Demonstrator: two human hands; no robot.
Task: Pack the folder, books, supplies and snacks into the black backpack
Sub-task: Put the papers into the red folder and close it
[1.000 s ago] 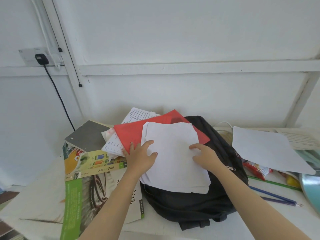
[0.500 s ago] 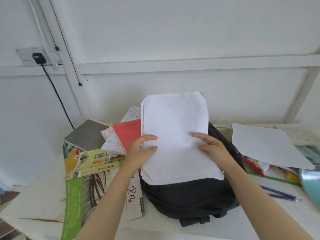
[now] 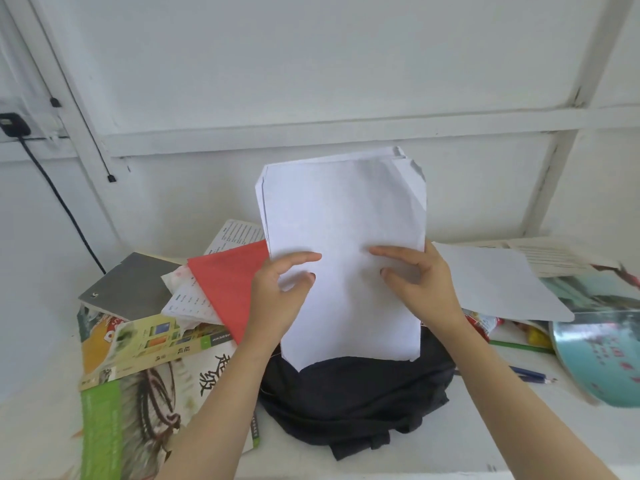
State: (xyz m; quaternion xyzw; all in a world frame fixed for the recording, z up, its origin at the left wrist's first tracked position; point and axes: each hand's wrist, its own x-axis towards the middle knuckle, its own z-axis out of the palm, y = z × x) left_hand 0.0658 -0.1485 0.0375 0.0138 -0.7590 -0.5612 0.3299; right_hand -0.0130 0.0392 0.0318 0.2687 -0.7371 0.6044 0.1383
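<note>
Well, left of the black backpack (image 3: 353,400), the red folder (image 3: 227,289) is partly hidden behind my left hand (image 3: 277,299). That hand pinches the white paper stack (image 3: 343,237), upright over the backpack and covering its top; my right hand (image 3: 422,282) pinches the other edge.

From my remote seat I see a white painted wall (image 3: 311,64) filling most of the view. It is crossed by a horizontal batten (image 3: 346,128) (painted the same white), and a slanted strut (image 3: 562,143) meets the batten on the right. At far left a black plug (image 3: 12,124) sits in a wall socket, and its cable (image 3: 59,199) runs down toward the white table (image 3: 467,445). The light is bright and even.
</note>
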